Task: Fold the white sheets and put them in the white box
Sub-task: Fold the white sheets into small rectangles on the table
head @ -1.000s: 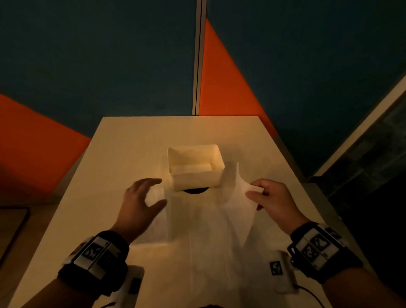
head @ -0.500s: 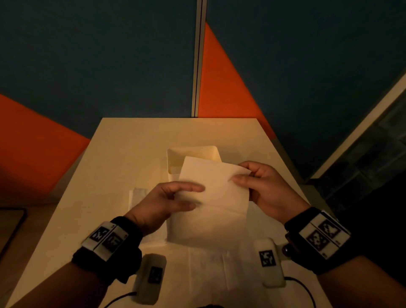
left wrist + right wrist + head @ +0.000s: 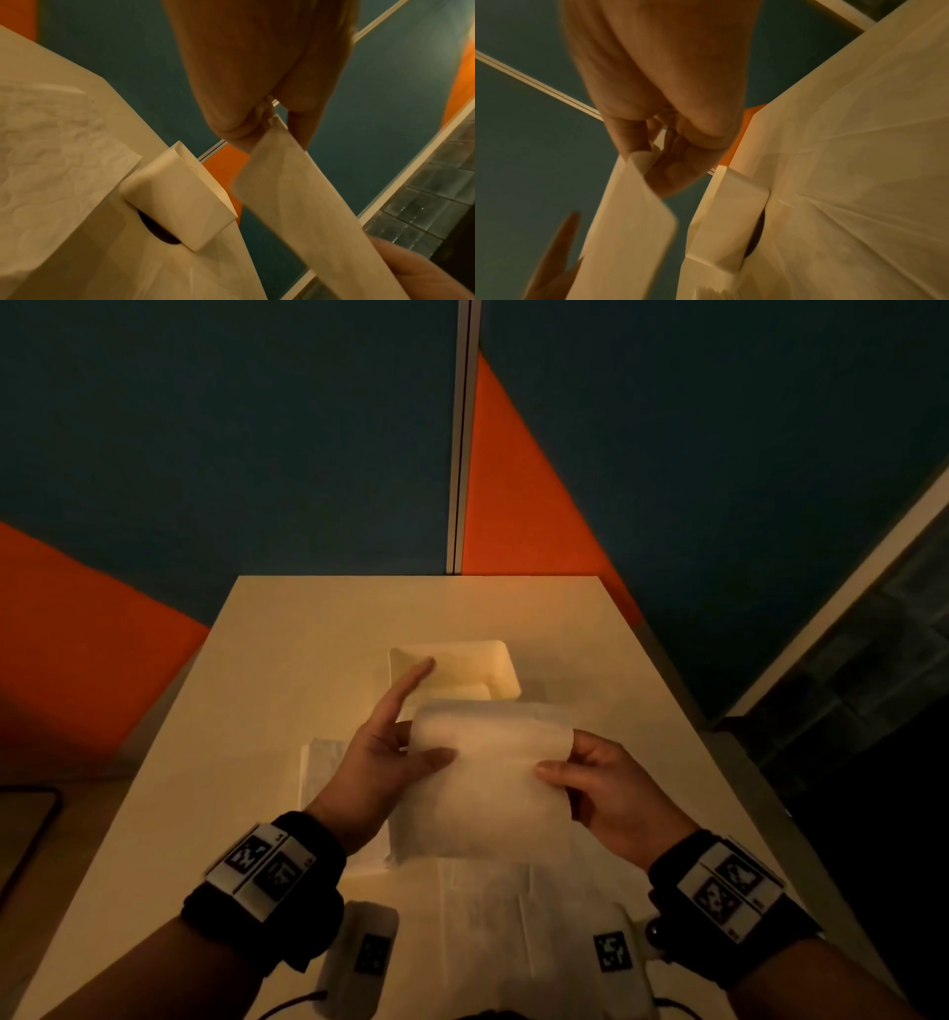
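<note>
I hold a folded white sheet in the air with both hands, just in front of the white box. My left hand pinches its left edge between the thumb and the fingers behind, with the index finger pointing straight over the box. My right hand pinches the right edge the same way. In the left wrist view the left hand pinches the sheet beside the box. The right wrist view shows the right hand on the sheet, with the box to its right.
Another folded sheet lies on the table under my left hand, and flat sheets are spread near me. A dark round hole sits at the box's near side. Blue and orange wall panels rise behind the table's far edge.
The sheet was lifted off the table and folded in the air between both hands. Since half a second ago its top edge has curled over and my left index finger has straightened.
</note>
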`<action>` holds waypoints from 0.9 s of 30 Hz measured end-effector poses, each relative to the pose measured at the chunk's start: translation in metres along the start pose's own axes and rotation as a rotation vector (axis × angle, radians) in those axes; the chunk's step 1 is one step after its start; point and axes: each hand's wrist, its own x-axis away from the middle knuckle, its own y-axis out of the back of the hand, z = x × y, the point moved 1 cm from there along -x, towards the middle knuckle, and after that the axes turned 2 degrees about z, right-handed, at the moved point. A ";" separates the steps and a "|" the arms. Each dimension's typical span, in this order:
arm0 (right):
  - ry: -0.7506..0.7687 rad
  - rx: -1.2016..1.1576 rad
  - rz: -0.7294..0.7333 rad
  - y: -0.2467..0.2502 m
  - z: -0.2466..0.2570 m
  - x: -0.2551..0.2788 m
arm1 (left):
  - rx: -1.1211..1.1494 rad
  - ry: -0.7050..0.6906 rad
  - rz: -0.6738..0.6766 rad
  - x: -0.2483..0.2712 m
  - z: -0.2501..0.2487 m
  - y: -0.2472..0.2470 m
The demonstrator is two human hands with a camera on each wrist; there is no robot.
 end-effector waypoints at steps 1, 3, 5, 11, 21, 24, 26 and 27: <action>0.009 -0.016 -0.011 0.001 0.000 0.000 | 0.007 0.010 0.008 0.000 0.000 0.001; 0.042 -0.034 -0.030 0.005 0.002 -0.001 | 0.018 0.049 0.014 0.001 0.000 0.003; 0.074 -0.034 -0.039 0.007 0.006 -0.001 | 0.044 0.107 0.027 0.001 0.002 0.004; 0.160 0.157 -0.059 0.017 0.020 -0.001 | 0.112 0.329 0.166 0.002 0.002 0.009; 0.064 0.402 0.130 0.009 0.032 -0.008 | 0.194 0.484 0.390 0.004 0.002 0.001; 0.076 0.444 0.183 -0.002 0.032 -0.010 | 0.101 0.462 0.425 0.002 -0.001 -0.008; 0.077 0.462 0.208 -0.007 0.031 -0.010 | 0.051 0.434 0.452 0.001 -0.001 -0.011; 0.075 0.455 0.212 -0.008 0.031 -0.010 | 0.025 0.422 0.448 0.001 0.000 -0.012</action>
